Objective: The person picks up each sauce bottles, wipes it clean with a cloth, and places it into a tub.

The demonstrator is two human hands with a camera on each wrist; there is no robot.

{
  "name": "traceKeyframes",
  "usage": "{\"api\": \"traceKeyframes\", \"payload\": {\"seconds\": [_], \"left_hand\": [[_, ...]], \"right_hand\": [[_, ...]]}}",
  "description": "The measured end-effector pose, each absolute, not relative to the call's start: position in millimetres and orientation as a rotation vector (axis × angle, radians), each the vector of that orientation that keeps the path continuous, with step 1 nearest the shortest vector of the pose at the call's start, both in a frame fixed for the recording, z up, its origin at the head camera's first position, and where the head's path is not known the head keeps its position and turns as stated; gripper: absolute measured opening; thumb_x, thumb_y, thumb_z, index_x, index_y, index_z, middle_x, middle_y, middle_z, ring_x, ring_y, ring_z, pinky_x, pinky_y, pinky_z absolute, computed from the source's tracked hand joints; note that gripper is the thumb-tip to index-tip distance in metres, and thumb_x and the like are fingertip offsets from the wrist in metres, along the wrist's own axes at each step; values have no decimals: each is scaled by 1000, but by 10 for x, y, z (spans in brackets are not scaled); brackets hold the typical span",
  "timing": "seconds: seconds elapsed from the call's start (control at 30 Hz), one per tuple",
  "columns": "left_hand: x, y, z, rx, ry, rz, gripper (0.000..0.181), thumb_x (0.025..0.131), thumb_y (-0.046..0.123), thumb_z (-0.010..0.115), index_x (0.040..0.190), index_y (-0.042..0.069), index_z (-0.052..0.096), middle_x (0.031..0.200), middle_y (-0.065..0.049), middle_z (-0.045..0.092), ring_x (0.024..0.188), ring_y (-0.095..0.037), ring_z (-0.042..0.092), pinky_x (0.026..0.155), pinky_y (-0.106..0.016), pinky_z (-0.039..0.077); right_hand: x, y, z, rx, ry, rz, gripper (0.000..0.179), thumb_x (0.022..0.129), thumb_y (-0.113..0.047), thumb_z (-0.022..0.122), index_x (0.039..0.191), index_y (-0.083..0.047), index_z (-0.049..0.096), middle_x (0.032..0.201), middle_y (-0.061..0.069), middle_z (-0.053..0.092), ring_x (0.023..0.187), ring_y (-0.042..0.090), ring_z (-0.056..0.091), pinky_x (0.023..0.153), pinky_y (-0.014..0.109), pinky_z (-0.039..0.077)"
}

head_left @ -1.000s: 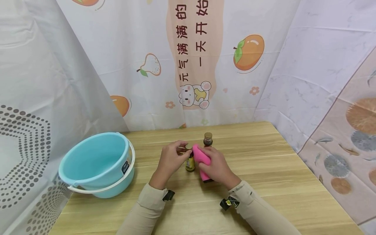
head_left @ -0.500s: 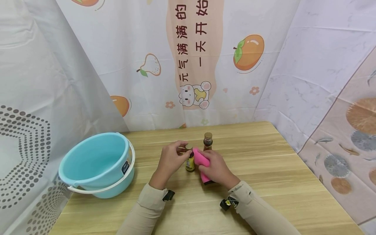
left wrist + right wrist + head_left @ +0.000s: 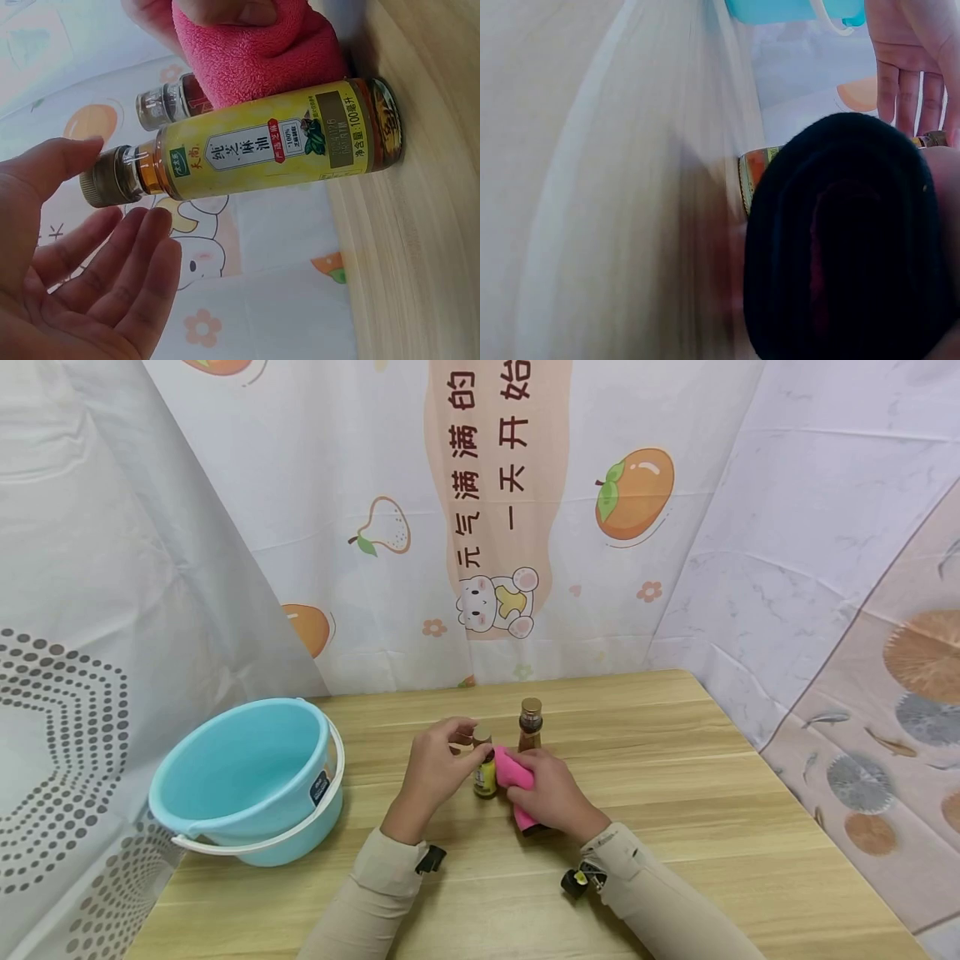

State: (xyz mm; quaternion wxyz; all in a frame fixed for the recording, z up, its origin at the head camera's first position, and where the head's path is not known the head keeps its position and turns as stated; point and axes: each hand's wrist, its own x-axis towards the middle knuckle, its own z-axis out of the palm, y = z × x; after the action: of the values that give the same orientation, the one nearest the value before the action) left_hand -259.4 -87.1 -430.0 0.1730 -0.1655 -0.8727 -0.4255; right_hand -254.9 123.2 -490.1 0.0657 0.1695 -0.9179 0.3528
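Observation:
A small sesame oil bottle (image 3: 485,779) with a yellow label stands upright on the table. At its gold cap (image 3: 105,180), the left hand (image 3: 441,764) steadies it between thumb and index finger; the other fingers are loosely bent beside the neck. A pink cloth (image 3: 513,770) is bunched in the right hand (image 3: 551,789) and lies against the bottle's right side, as the left wrist view also shows. The rolled dark end of the cloth (image 3: 840,247) fills much of the right wrist view and hides most of the bottle there.
A second brown bottle (image 3: 530,727) with a gold cap stands just behind the right hand. To the left is a light blue bucket (image 3: 247,847) with a white handle. A printed curtain (image 3: 360,593) hangs behind the wooden table (image 3: 675,777).
The right hand has slid the cloth a little down the bottle's side, showing more of the brown bottle behind. The left hand stays almost still at the cap.

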Motion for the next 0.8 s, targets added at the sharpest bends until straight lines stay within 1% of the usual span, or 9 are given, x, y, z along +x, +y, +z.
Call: {"api": "traceKeyframes", "payload": {"seconds": [0.13, 0.27, 0.43, 0.57, 0.8], "left_hand": [[-2587, -869, -4293, -444, -2485, -1204, 36, 86, 36, 86, 114, 15, 76, 97, 1, 75, 84, -12, 74, 67, -27, 62], [-2585, -864, -4293, -428, -2486, -1208, 32, 87, 34, 86, 110, 15, 76, 92, 4, 75, 79, -9, 73, 63, -26, 60], [-2596, -862, -4296, -438, -2479, -1185, 31, 86, 33, 87, 110, 16, 77, 92, 4, 75, 78, -8, 73, 63, -26, 61], [-2601, -861, -4298, -452, -2470, -1182, 30, 86, 28, 87, 110, 15, 77, 93, 2, 77, 78, -10, 75, 65, -28, 62], [-2592, -875, -4298, -482, -2473, -1220, 29, 88, 25, 86, 113, 14, 76, 98, -2, 78, 84, -13, 77, 73, -30, 64]], "right_hand": [[-2549, 1231, -4898, 521, -2766, 1054, 61, 82, -19, 79, 142, -16, 65, 130, 15, 67, 88, 18, 61, 70, 30, 54], [-2546, 1231, -4881, 525, -2753, 1042, 61, 82, -20, 79, 141, -16, 65, 130, 13, 67, 90, 18, 61, 70, 31, 53], [-2533, 1235, -4835, 525, -2723, 1055, 61, 82, -20, 78, 142, -17, 65, 131, 12, 67, 90, 18, 60, 70, 31, 53], [-2516, 1239, -4784, 526, -2709, 1075, 62, 83, -20, 77, 144, -17, 64, 132, 12, 66, 91, 19, 60, 70, 32, 53], [-2508, 1240, -4741, 540, -2661, 1091, 63, 83, -20, 76, 145, -21, 62, 133, 9, 65, 95, 20, 61, 72, 31, 53]]}}
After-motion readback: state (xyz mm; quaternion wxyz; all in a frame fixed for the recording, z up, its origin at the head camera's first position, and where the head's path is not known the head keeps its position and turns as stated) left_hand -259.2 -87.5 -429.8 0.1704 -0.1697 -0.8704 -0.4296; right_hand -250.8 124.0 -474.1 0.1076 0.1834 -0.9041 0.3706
